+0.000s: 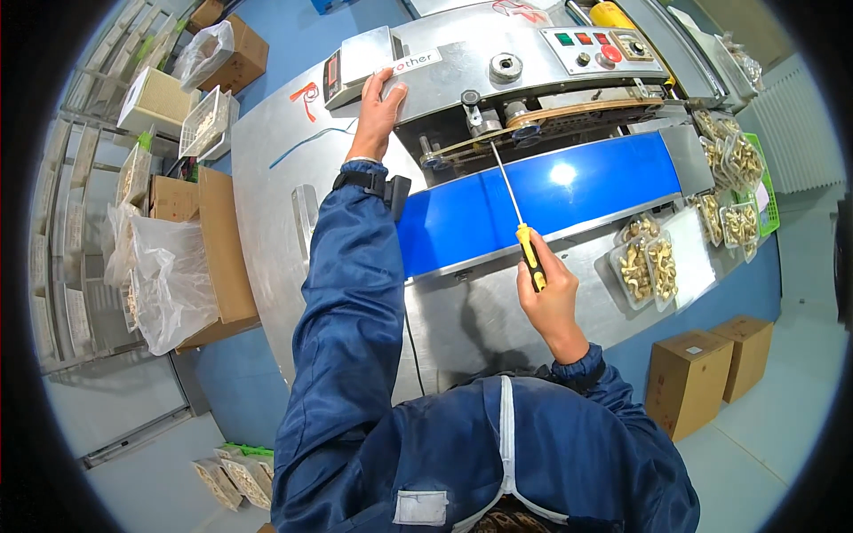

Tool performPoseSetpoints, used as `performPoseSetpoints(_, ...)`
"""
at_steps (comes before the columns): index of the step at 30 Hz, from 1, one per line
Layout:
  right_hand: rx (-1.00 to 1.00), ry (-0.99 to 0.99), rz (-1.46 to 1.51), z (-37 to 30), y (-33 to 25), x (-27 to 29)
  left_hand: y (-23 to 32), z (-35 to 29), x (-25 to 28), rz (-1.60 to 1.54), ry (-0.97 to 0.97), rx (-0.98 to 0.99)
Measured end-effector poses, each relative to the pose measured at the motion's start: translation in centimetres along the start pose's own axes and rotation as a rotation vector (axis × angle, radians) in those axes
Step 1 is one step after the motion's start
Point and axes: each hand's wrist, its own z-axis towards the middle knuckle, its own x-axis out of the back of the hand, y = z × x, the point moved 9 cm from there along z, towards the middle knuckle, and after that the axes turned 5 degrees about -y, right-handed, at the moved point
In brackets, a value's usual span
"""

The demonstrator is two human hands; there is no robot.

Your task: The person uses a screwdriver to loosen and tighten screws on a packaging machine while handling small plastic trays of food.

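Currently, the screwdriver (528, 244) is pinched by the right fingers (549, 256), aimed lengthwise toward eleven o'clock near the pulley (527, 132), the left fingers (377, 83) spread toward ten o'clock.

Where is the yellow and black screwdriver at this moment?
In the head view, right of centre: the screwdriver is in the right hand, extending over the blue belt.

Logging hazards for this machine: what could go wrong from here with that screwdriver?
1. The right grip holds the screwdriver with its tip at the exposed drive belts; a slip might nick one, or the shaft could snag if they ran.
2. The left grip rests on the machine beside that open recess; fingers straying in might get pinched if it ran.
3. The shaft crosses above the blue conveyor belt; a slip could scratch it.
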Motion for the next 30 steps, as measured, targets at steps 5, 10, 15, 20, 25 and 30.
performPoseSetpoints(5,-0.138,-0.006,0.138,0.2,1.0,-0.3,-0.1,0.4,0.2,0.055,-0.014,-0.009)
performPoseSetpoints(10,-0.211,0.018,0.232,0.1,1.6,0.6,0.4,0.6,-1.4,0.023,-0.045,0.015)
performPoseSetpoints(15,-0.275,-0.013,0.312,-0.8,1.9,0.8,-0.9,0.3,-0.2,0.192,-0.039,-0.069)
performPoseSetpoints(20,-0.192,-0.025,0.320,-1.2,2.4,0.1,-0.5,0.0,2.1,0.471,0.005,-0.137)
performPoseSetpoints(25,0.063,-0.078,0.003,-3.7,2.2,0.7,3.2,-4.9,0.1,0.729,0.241,-0.136)
performPoseSetpoints(30,0.241,-0.365,-0.083,-13.7,7.6,-0.1,8.1,-16.8,-3.0,0.498,0.216,-0.267)
